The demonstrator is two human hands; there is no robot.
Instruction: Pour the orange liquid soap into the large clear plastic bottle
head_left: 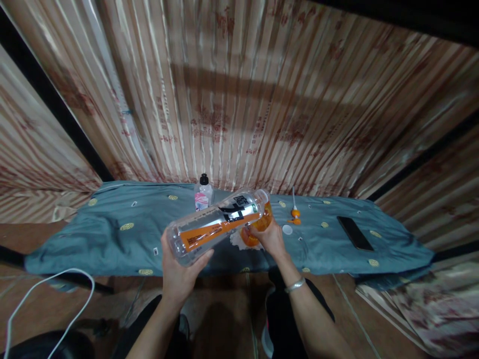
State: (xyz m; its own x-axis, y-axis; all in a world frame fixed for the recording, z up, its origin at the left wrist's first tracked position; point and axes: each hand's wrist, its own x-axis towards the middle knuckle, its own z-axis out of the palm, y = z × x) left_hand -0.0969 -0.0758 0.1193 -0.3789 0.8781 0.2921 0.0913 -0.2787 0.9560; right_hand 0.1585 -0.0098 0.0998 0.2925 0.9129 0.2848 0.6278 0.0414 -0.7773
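the clear bottle (219,222) bears an orange-and-black label, its print too blurred to read.

Clear glossy plastic bottle (217,224); matt blue cloth (112,239) beneath; shiny pleated curtain (239,89) behind.

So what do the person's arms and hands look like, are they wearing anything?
Both arms are bare, with no sleeves showing up to the picture's bottom edge. The left hand has no glove, ring or watch that shows. The right hand is bare too, but a thin silver bangle circles that wrist. No markings show on either arm.
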